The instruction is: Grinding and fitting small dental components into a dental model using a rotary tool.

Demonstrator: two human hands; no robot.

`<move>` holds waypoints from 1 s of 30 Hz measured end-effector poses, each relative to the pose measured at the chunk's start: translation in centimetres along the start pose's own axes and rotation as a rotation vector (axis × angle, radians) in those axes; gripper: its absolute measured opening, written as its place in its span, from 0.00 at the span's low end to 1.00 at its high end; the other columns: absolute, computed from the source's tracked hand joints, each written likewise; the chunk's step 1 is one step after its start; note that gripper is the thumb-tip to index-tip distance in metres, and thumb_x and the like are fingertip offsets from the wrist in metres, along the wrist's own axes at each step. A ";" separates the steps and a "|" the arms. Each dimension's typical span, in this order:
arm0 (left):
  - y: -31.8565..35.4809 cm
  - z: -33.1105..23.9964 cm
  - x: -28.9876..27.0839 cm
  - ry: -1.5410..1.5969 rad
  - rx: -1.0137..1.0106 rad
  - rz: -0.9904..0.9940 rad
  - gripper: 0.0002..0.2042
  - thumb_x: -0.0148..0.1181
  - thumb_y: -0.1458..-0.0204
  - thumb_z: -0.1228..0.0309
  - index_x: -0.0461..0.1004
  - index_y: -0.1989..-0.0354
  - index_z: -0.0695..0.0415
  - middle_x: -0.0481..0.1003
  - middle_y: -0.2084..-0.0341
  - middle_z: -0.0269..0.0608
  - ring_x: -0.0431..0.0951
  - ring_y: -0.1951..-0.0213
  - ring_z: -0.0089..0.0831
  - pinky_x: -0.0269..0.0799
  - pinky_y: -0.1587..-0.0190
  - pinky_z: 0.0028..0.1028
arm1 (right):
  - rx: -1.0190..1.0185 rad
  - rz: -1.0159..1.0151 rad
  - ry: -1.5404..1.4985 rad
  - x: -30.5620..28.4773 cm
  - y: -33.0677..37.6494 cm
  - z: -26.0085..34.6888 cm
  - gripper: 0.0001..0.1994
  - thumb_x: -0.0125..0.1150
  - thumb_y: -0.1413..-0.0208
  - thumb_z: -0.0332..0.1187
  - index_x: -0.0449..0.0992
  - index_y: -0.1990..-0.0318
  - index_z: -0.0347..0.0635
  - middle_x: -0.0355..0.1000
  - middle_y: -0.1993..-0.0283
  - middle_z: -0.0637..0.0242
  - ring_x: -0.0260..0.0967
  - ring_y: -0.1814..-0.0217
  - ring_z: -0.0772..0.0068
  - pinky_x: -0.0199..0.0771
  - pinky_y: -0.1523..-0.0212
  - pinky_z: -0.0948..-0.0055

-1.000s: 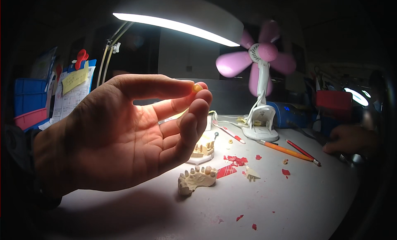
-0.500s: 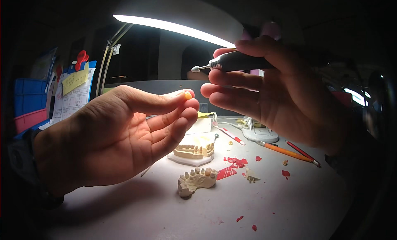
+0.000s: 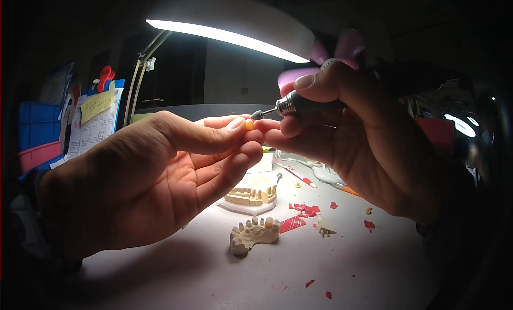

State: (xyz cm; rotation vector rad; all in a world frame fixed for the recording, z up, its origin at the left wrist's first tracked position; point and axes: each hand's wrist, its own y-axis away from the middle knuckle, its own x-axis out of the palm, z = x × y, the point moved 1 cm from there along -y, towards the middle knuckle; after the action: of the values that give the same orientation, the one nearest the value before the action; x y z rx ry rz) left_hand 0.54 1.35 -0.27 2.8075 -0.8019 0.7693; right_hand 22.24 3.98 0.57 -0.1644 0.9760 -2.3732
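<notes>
Between thumb and forefinger my left hand (image 3: 176, 155) pinches a small yellowish dental crown (image 3: 249, 125). My right hand (image 3: 358, 133) is closed round a dark rotary handpiece (image 3: 307, 104), its thumb on top. The handpiece's pointed grey bur (image 3: 257, 115) is at the crown's upper edge; whether it touches cannot be made out. Fingers of both hands meet just below the bur. Beneath them on the table stands a cream dental cast (image 3: 250, 196) on a white base. Nearer lies a second, curved tooth cast (image 3: 255, 235) with several separate teeth.
Red wax pieces (image 3: 304, 209) lie scattered right of the casts. Behind are a red-and-white pen-like tool (image 3: 300, 176) and an orange handle (image 3: 347, 189). A lit lamp (image 3: 230, 40) hangs overhead, with a pink fan (image 3: 347, 45) behind. Clipped papers (image 3: 96, 123) and blue bins (image 3: 39, 124) stand left.
My right hand has come down and turned, bringing the bur from above and apart to the crown. My left hand has shifted slightly right, still pinching the crown.
</notes>
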 end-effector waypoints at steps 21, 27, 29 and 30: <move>0.1 0.1 0.1 -0.152 0.030 -0.007 0.10 0.63 0.37 0.71 0.75 0.50 0.60 0.79 0.62 0.40 0.82 0.60 0.28 0.81 0.54 0.27 | -0.019 0.023 0.014 -0.1 0.2 -0.3 0.18 0.63 0.41 0.35 0.71 0.50 0.31 0.76 0.59 0.54 0.79 0.49 0.59 0.78 0.35 0.56; 0.0 0.1 -0.1 -0.195 0.038 -0.010 0.10 0.63 0.38 0.71 0.76 0.51 0.60 0.79 0.62 0.40 0.82 0.60 0.28 0.80 0.54 0.27 | 0.017 0.015 0.010 -0.1 0.3 -0.2 0.18 0.63 0.40 0.35 0.72 0.49 0.31 0.78 0.59 0.53 0.80 0.48 0.58 0.78 0.34 0.59; 0.0 0.1 -0.2 -0.210 0.041 -0.010 0.10 0.63 0.38 0.71 0.76 0.51 0.60 0.79 0.62 0.41 0.82 0.60 0.28 0.80 0.54 0.27 | 0.029 0.008 0.010 0.0 0.3 -0.2 0.17 0.63 0.40 0.36 0.72 0.49 0.31 0.79 0.59 0.53 0.80 0.47 0.58 0.78 0.34 0.60; 0.0 0.1 -0.3 -0.217 0.042 -0.011 0.10 0.63 0.38 0.71 0.76 0.51 0.60 0.79 0.62 0.41 0.82 0.60 0.28 0.80 0.54 0.27 | 0.034 0.002 0.010 0.0 0.3 -0.2 0.17 0.63 0.40 0.36 0.72 0.50 0.31 0.79 0.59 0.53 0.80 0.47 0.58 0.78 0.34 0.60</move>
State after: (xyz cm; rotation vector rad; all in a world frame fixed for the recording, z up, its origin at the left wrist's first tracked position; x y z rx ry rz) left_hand 0.40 1.49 -0.52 2.9669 -0.8091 0.4910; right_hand 22.35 3.94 0.22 -0.1385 0.9399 -2.3891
